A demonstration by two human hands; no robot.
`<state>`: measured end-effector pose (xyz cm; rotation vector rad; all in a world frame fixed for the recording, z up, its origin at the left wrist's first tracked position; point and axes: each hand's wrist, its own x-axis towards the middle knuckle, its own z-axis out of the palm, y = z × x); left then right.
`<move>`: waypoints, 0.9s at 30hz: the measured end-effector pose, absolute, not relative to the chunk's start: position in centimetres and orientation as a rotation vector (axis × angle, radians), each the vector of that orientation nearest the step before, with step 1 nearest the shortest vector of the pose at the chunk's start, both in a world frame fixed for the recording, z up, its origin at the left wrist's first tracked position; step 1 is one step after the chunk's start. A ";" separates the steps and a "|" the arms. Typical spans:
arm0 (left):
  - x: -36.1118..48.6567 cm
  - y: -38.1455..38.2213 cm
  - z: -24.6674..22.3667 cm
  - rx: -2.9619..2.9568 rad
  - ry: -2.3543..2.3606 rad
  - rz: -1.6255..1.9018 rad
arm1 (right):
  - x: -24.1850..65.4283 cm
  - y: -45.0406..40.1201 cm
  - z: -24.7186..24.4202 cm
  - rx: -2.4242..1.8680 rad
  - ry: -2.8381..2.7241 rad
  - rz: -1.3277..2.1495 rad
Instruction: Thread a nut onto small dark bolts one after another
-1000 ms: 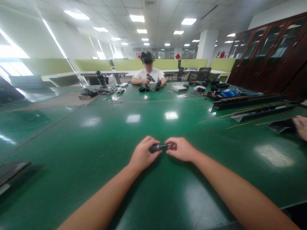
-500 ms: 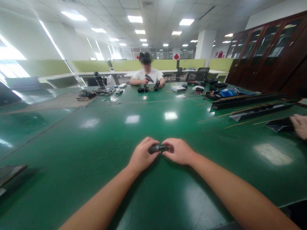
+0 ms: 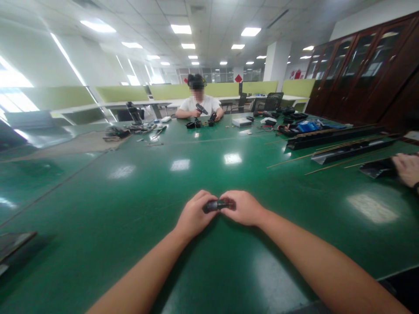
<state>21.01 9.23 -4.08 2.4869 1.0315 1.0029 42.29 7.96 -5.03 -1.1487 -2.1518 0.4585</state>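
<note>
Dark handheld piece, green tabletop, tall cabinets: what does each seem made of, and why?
Dark handheld piece: plastic or metal; faint sheen fits both.
Green tabletop: glossy plastic or paint, mirroring the ceiling lights.
Tall cabinets: brown sheen suggests polished wood or veneer, with glass panes.

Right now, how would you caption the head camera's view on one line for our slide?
Left hand and right hand hold a dark cylindrical object above a green table.
</note>
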 end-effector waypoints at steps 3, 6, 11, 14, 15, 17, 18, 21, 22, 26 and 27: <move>20.9 9.3 -4.2 2.497 1.036 0.987 | 42.2 8.0 -5.0 -1.141 -2.156 0.465; 20.8 9.3 -4.4 2.493 1.044 0.981 | 42.2 8.0 -5.1 -1.124 -2.160 0.459; 20.8 9.3 -4.4 2.492 1.044 0.981 | 42.2 8.0 -5.2 -1.112 -2.163 0.446; 20.9 9.2 -4.3 2.501 1.045 0.980 | 42.1 8.0 -5.2 -1.112 -2.173 0.445; 20.9 9.2 -4.2 2.505 1.046 0.982 | 42.1 8.0 -5.2 -1.113 -2.175 0.444; 20.9 9.2 -4.2 2.507 1.047 0.988 | 42.2 8.1 -5.2 -1.112 -2.179 0.444; 21.0 9.2 -4.2 2.506 1.047 0.989 | 42.2 8.1 -5.3 -1.109 -2.180 0.444; 20.9 9.2 -4.3 2.500 1.056 0.985 | 42.2 8.1 -5.4 -1.090 -2.181 0.450; 20.9 9.2 -4.3 2.498 1.059 0.984 | 42.3 8.1 -5.4 -1.083 -2.181 0.451; 20.9 9.2 -4.3 2.498 1.049 0.989 | 42.2 8.2 -5.4 -1.071 -2.186 0.452; 20.9 9.1 -4.3 2.497 1.046 0.992 | 42.2 8.2 -5.4 -1.071 -2.186 0.452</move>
